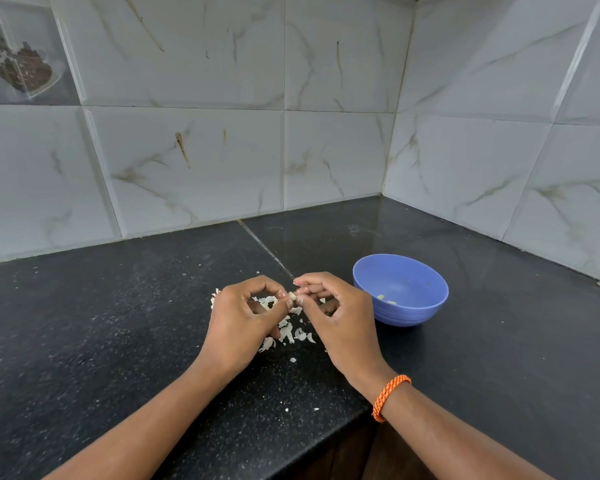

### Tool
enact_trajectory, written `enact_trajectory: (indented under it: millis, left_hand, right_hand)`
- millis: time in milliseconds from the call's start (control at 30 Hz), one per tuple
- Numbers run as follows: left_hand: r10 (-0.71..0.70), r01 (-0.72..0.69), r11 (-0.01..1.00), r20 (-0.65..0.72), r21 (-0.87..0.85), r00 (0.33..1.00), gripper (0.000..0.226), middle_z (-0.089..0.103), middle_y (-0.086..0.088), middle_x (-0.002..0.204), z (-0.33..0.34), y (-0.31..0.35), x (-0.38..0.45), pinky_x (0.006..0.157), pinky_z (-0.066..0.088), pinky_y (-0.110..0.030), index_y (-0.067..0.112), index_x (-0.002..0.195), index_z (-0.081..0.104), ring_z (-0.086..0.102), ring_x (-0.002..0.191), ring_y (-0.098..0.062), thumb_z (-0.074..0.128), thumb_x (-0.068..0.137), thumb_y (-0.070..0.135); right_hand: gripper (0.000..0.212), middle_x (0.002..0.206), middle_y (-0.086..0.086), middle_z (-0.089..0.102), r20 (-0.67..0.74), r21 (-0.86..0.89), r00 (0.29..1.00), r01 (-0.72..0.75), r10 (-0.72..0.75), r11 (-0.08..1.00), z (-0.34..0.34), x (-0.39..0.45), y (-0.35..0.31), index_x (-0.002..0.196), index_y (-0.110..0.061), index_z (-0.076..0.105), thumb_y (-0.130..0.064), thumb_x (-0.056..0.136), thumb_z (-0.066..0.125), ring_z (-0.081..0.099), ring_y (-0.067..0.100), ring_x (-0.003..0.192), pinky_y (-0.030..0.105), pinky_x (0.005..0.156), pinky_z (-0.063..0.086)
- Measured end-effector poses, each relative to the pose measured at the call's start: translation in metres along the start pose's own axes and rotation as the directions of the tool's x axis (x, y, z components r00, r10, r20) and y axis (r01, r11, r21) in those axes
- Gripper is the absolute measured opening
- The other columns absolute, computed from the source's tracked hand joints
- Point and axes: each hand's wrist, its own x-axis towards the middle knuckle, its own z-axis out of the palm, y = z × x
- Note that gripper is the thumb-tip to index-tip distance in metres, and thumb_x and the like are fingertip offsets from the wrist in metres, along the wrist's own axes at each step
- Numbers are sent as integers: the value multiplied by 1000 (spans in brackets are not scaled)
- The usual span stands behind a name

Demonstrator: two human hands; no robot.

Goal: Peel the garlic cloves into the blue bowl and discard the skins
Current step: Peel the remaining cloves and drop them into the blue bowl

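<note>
A small pale garlic clove [293, 295] is pinched between the fingertips of both hands, just above the black counter. My left hand [246, 320] grips it from the left and my right hand [340, 320] from the right; an orange band circles the right wrist. Under and between the hands lies a scatter of white garlic skins [288, 332]. The blue bowl [400, 289] stands just right of my right hand, with a few pale peeled pieces [386, 299] at its bottom.
The black speckled counter [118, 323] runs into a tiled corner, with walls behind and to the right. Its front edge drops off near the bottom centre, below my forearms. Small skin flecks dot the counter around the hands.
</note>
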Motion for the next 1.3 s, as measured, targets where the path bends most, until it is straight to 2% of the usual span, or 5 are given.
enact_trajectory:
  millis: [267,467,900,1100,1300]
  left_hand:
    - [54,-51,996,-38,78,998,15,78,-1,76,0,2,-1,58,59,-44,25,83,77,72,52,-26,84,92,15]
    - [32,-29,999,-62,45,998,19,81,5,93,0,7,-1,56,58,-39,18,76,74,71,49,-27,84,90,8]
    - [-55,54,998,-93,-20,994,25,78,1,95,-1,0,1,53,52,-39,8,74,62,64,46,-28,79,90,1]
    - [-8,17,996,-112,84,994,36,75,8,96,-7,-6,5,58,59,-43,26,93,69,65,48,-23,71,85,-9]
    - [23,-15,988,-51,153,998,16,77,17,104,-2,-4,3,63,58,-46,37,90,81,64,59,-29,80,95,22]
  right_hand:
    - [25,79,-22,59,-40,-194,989,133,-143,972,3,0,-2,107,-33,72,-13,93,76,54,15,76,21,58,43]
    - [26,86,-20,56,-41,-190,984,160,-171,969,6,-2,-7,100,-28,57,-13,89,75,50,8,73,17,63,35]
    - [29,80,6,63,-50,157,999,21,-13,987,6,-3,-10,96,-21,48,-4,94,72,48,12,63,30,56,44]
    - [28,84,1,67,-44,185,999,-1,9,983,2,-1,-9,99,-22,52,-3,93,72,43,8,61,31,57,41]
    - [26,83,-4,68,-15,198,999,-38,42,979,0,0,-7,103,-23,59,-4,92,71,45,8,63,23,63,42]
